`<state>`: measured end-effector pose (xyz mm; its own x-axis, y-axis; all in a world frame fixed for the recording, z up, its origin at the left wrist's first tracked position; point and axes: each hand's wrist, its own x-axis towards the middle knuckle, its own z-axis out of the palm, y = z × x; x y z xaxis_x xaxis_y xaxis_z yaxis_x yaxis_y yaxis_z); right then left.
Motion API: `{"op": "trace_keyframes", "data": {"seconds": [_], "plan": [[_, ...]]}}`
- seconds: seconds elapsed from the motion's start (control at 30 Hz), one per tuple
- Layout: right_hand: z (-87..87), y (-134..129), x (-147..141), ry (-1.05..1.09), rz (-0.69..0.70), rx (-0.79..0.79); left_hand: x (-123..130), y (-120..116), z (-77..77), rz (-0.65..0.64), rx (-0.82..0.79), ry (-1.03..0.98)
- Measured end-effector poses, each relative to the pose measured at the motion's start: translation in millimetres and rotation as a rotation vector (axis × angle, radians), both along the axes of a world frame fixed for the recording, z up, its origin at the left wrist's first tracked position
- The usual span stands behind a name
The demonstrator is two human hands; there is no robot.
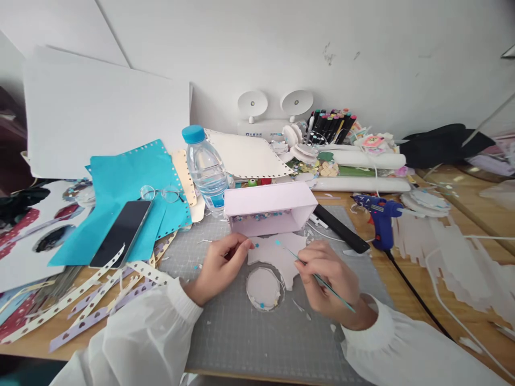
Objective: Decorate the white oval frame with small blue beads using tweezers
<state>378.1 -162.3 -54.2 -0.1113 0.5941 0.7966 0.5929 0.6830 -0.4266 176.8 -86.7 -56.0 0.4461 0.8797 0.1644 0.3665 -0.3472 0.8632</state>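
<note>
My right hand [328,279] grips a thin teal pointed tool [332,291] like a pen. The tool's fine tip reaches toward a small light-blue piece [278,243] on a torn-edged white sheet [277,256]. At the sheet's left edge, my left hand [219,264] has its fingers curled and thumb against them; whatever they may pinch is too small to see. A tiny blue star [257,245] lies just beside that thumb. Between the hands sits a round white disc [262,288] with a ragged rim and a blue star [262,305] on its near edge.
Behind the sheet, a pale pink open box [269,199] holds small colourful bits. A water bottle [206,169] stands left of it. A phone [120,233] and glasses [163,193] rest on blue paper [120,177]. Rightward are a black bar [341,229] and blue glue gun [380,214].
</note>
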Motion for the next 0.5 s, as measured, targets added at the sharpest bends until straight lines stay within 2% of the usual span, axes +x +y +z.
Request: {"op": "trace_keyframes", "data": {"seconds": [0.17,0.3,0.43,0.5], "plan": [[5.0,-3.3,-1.3,-0.043,0.006,0.039,0.7,0.6,0.9,-0.021,0.025,0.002],[5.6,-4.6,-1.5,-0.167,-0.021,0.094,0.2,0.2,5.2,-0.058,0.056,0.003],[4.8,-6.5,0.3,-0.272,-0.058,0.169,-1.0,-9.6,21.8,-0.102,0.061,-0.008],[4.7,-8.5,0.9,-0.33,-0.082,0.213,0.6,-19.2,33.7,-0.135,0.015,-0.019]]}}
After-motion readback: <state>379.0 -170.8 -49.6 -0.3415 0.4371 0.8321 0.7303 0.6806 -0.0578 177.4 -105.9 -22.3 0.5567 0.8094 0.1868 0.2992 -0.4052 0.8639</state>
